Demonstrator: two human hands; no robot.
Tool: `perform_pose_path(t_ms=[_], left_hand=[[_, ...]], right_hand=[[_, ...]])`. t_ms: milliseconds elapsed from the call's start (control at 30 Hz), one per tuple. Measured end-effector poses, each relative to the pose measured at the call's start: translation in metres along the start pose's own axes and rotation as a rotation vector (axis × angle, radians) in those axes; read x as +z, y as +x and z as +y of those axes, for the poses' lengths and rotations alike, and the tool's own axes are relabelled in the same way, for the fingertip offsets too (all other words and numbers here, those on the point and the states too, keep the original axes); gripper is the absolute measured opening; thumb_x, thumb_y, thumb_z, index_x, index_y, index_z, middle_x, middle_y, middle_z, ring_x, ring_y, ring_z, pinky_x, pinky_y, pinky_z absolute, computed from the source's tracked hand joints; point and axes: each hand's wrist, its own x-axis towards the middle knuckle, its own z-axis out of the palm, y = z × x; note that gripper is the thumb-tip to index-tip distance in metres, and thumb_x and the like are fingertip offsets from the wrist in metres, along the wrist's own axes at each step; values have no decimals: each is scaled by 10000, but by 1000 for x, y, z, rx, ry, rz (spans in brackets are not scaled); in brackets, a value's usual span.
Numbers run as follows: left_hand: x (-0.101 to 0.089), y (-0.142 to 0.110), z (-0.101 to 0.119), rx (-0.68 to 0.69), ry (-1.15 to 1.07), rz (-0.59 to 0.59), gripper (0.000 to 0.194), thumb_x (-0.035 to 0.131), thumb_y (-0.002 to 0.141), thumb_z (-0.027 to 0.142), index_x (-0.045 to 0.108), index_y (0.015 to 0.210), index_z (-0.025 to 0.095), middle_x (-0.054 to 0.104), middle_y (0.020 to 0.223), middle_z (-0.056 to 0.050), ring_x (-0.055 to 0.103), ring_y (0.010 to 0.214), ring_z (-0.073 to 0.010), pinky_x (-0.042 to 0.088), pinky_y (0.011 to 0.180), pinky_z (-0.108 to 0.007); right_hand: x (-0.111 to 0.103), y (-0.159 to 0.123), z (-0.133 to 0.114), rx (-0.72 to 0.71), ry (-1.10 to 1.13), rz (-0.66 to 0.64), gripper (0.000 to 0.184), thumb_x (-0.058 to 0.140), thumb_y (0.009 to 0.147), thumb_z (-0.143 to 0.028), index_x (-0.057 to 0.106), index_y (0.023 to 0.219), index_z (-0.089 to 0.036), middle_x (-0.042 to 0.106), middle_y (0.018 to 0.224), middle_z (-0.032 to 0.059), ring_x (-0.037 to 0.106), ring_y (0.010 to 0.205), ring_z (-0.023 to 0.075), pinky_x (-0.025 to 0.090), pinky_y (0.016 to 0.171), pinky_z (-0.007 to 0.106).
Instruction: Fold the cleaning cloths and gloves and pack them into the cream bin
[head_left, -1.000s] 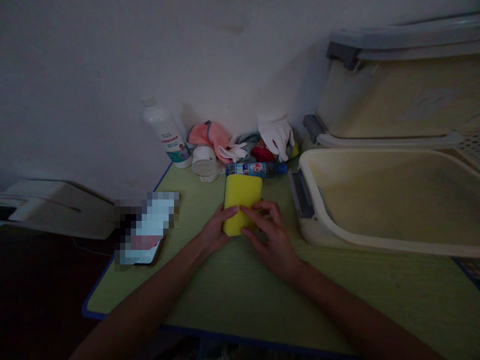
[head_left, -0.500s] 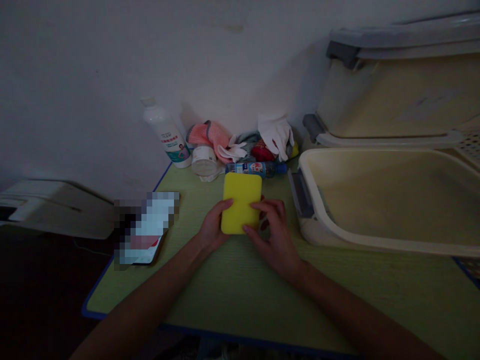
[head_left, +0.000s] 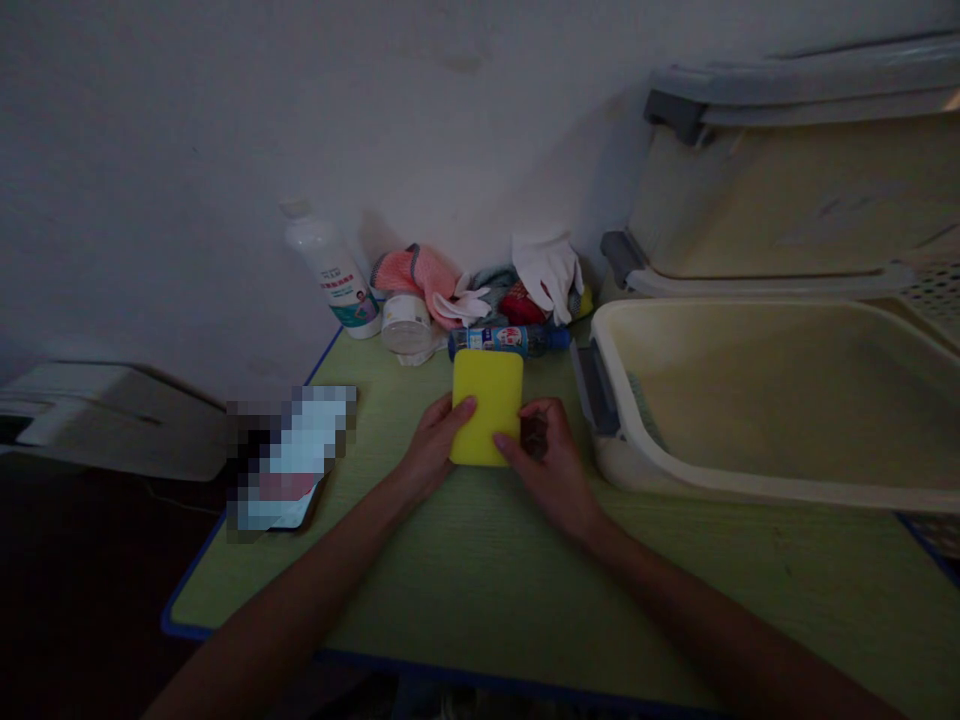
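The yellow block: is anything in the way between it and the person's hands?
Nothing visible is. The left hand holds the yellow block by its left side, thumb on the front; the right hand touches its lower right with the thumb. The lying bottle is beyond the block, not between.

In the middle of the frame, the yellow block looks matt and smooth, similar to foam. The table below shows a fine wood grain, rather dull. At right, the basket is of smooth plastic. Above centre, the pink cloth seems rough, the white glove is matt fabric, and the white bottle appears smooth plastic.
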Motion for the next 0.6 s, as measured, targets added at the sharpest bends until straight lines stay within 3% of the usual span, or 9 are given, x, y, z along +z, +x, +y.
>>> perform_pose_path(t_ms=[167, 400, 600], left_hand=[[-3, 1, 3, 126, 151, 53, 198, 756, 618, 277, 674, 722, 129, 683, 630, -8, 567, 487, -112, 420, 439, -175], [-22, 8, 17, 54, 368, -76, 299, 835, 498, 255, 717, 744, 132, 735, 759, -66, 658, 631, -187, 525, 592, -255], [-29, 10, 36, 161, 302, 198, 336, 851, 446, 270, 692, 706, 129, 731, 719, -63, 665, 614, -189, 538, 562, -252]], right_hand=[[-4, 5, 2, 36, 16, -5, 246, 569, 734, -375, 369, 782, -241, 452, 659, -47, 477, 588, 131, 416, 525, 267], [-4, 7, 1, 33, 81, -8, 194, 559, 735, -348, 402, 751, -234, 462, 676, -38, 497, 617, 124, 436, 555, 256], [-4, 7, 4, 17, 99, 5, 124, 512, 770, -316, 420, 759, -232, 451, 699, -30, 479, 619, 118, 427, 560, 246]])
